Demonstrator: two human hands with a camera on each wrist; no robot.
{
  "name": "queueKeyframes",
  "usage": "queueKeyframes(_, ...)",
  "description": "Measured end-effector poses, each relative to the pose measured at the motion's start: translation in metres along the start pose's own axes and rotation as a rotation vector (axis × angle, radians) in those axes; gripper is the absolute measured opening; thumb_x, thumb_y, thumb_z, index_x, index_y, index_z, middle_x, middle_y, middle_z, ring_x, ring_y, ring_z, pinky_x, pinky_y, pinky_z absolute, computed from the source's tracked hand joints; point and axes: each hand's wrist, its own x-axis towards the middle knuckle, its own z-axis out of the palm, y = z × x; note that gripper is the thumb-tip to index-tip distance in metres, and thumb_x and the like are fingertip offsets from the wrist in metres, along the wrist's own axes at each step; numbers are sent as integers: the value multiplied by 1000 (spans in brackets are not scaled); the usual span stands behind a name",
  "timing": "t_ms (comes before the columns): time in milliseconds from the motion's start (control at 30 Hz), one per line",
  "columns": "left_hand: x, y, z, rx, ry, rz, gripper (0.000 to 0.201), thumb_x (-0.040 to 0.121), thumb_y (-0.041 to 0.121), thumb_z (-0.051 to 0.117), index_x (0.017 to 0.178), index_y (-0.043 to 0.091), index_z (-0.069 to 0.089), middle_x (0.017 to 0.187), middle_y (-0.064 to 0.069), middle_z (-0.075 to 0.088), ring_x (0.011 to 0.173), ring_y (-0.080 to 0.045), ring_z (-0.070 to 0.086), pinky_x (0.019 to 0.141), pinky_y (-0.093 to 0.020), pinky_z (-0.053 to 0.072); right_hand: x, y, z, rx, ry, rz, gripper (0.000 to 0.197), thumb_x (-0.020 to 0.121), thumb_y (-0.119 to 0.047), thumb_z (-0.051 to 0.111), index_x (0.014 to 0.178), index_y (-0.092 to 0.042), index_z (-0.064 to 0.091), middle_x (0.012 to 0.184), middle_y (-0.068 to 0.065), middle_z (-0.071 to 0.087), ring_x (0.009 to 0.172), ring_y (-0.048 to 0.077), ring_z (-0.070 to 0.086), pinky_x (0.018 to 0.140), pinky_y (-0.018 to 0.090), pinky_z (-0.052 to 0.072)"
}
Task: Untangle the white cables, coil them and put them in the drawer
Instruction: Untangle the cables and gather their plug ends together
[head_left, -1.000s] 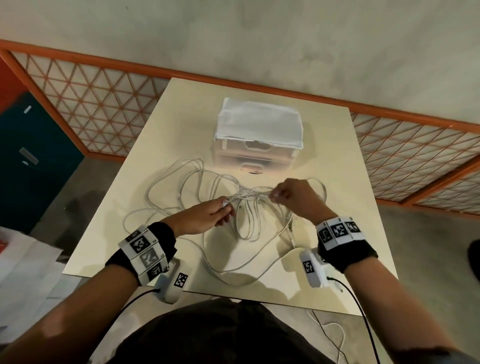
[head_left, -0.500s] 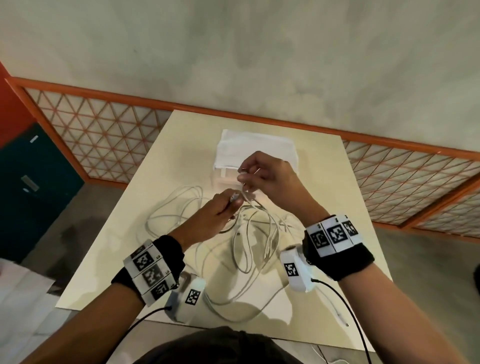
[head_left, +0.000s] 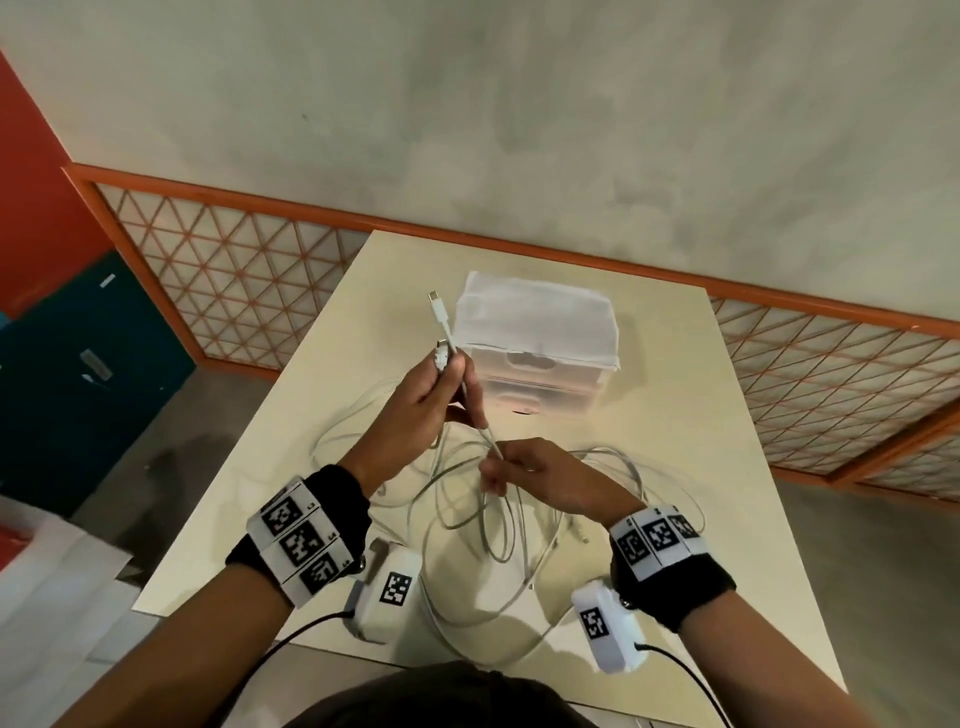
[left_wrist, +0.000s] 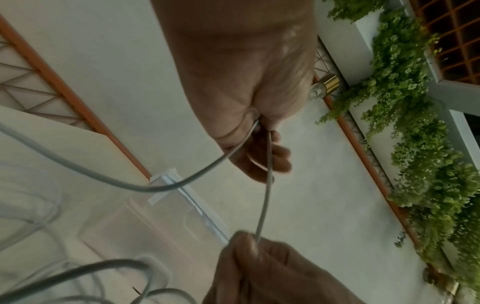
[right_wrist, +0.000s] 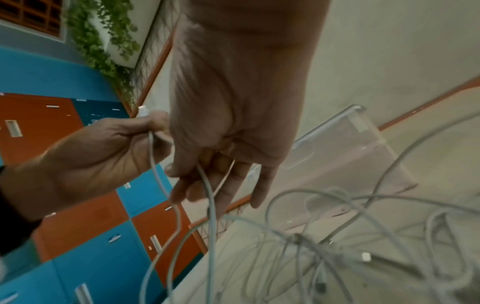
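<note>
Above a cream table (head_left: 675, 415), a person's left hand (head_left: 423, 400) holds two connector ends of the white cables (head_left: 488, 519) raised, its grip closed around them, one plug (head_left: 434, 299) sticking up past the fingers. Lower and nearer the body, the right hand (head_left: 535, 467) pinches a single strand (head_left: 475, 410) between thumb and fingertips; that strand runs taut up to the left hand. From the right wrist view, the right hand's other fingers (right_wrist: 259, 185) hang fairly straight while the cable passes down between thumb and forefinger.

Beneath both hands, the rest of the cables lie in loose, overlapping loops across the middle of the table, some reaching its near edge. Behind the hands, toward the far side of the table, stands a translucent drawer unit (head_left: 540, 384) with two drawers, both shut, and a white cloth (head_left: 535, 317) draped over its top.

Both wrists carry black bands with printed markers (head_left: 296, 535) and small white camera boxes (head_left: 387, 592). Orange-framed lattice panels (head_left: 234, 249) run along the wall behind the table, with teal and orange lockers (head_left: 78, 364) at left.
</note>
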Motion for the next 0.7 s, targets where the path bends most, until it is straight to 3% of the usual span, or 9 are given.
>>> queueKeyframes(67, 3, 3, -5, -32, 83, 40, 31, 105, 19, 25, 81, 12, 43, 60, 4, 37, 50, -12, 41, 54, -23, 46, -7, 14, -8, -142, -15, 17, 30, 96, -33, 51, 77, -15, 66, 74, -6, 64, 73, 4, 59, 77, 16, 43)
queueKeyframes(133, 6, 6, -18, -99, 188, 47, 33, 105, 23, 24, 78, 16, 41, 57, 11, 29, 48, -7, 28, 45, -19, 34, -15, 37, -16, -264, -45, 86, 32, 96, -32, 51, 78, -9, 65, 74, -2, 61, 66, 0, 52, 69, 14, 38)
queueKeyframes(200, 8, 7, -31, -72, 244, 30, 33, 106, 23, 24, 77, 17, 40, 54, 13, 27, 46, -5, 22, 43, -16, 26, -23, 60, -26, -296, 6, 149, 23, 96, -27, 51, 83, -14, 64, 76, -1, 61, 65, 0, 51, 66, 18, 37)
queueKeyframes(267, 5, 5, -37, 43, 238, -3, 33, 105, 23, 28, 76, 16, 42, 51, 13, 28, 45, -3, 22, 43, -14, 25, -25, 75, -37, -357, 88, 150, 20, 96, -25, 51, 92, -13, 66, 83, 4, 68, 73, 16, 60, 70, 26, 41)
queueKeyframes(300, 2, 2, -37, 157, 214, -5, 32, 104, 23, 31, 76, 15, 45, 50, 13, 30, 45, -2, 23, 43, -14, 26, -24, 76, -42, -388, 123, 130, 20, 96, -25, 51, 91, -13, 67, 84, 5, 71, 74, 17, 63, 72, 28, 44)
queueKeyframes(400, -8, -11, -30, 530, 78, -6, 30, 92, 33, 58, 76, 8, 52, 54, 10, 31, 50, -6, 27, 50, -20, 26, -16, 52, -48, -362, 181, 14, 19, 95, -20, 53, 83, -16, 68, 74, -5, 69, 67, -4, 61, 68, 10, 42)
queueKeyframes(500, -9, -17, -21, 524, 15, -120, 25, 72, 38, 79, 87, 22, 66, 49, 10, 25, 49, -8, 23, 50, -23, 20, -7, 5, -54, -269, 256, -82, 19, 95, -21, 54, 86, -11, 68, 77, -1, 68, 64, 2, 61, 64, 10, 44)
queueKeyframes(633, -4, -15, -9, 500, 88, -55, 3, 82, 30, 72, 84, 28, 71, 46, 9, 28, 45, -8, 25, 45, -19, 22, -3, -57, -65, -188, 298, -179, 17, 94, -25, 54, 86, -18, 67, 85, 1, 70, 60, 10, 55, 58, 17, 46)
queueKeyframes(700, -3, -14, -9, 456, 111, -39, 13, 87, 28, 67, 81, 18, 72, 51, 7, 32, 45, -8, 26, 44, -18, 23, -1, -71, -66, -152, 306, -206, 16, 95, -25, 54, 85, -21, 66, 77, 0, 67, 58, 12, 47, 53, 19, 44)
